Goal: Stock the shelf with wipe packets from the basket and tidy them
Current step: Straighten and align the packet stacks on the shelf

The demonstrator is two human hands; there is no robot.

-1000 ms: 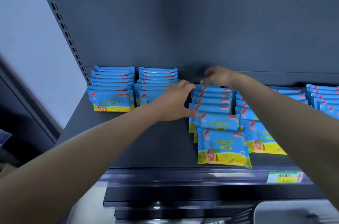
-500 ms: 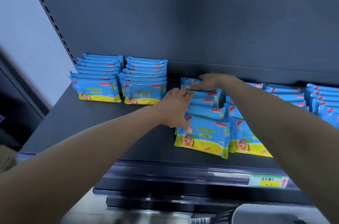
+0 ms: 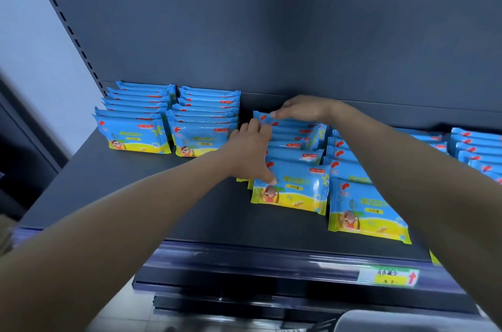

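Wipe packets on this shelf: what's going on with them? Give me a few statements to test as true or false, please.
1. Both hands are at the same row of packets. True: the left hand lies on the third row from the left, and the right hand touches its rearmost packet.
2. The packets are red and green. False: they are blue with a yellow bottom strip.
3. A price label sits on the front rail of the shelf. True.
4. The right hand lifts a packet high above the shelf. False: its fingers are down at the back of the row.
5. The shelf is white. False: it is dark grey.
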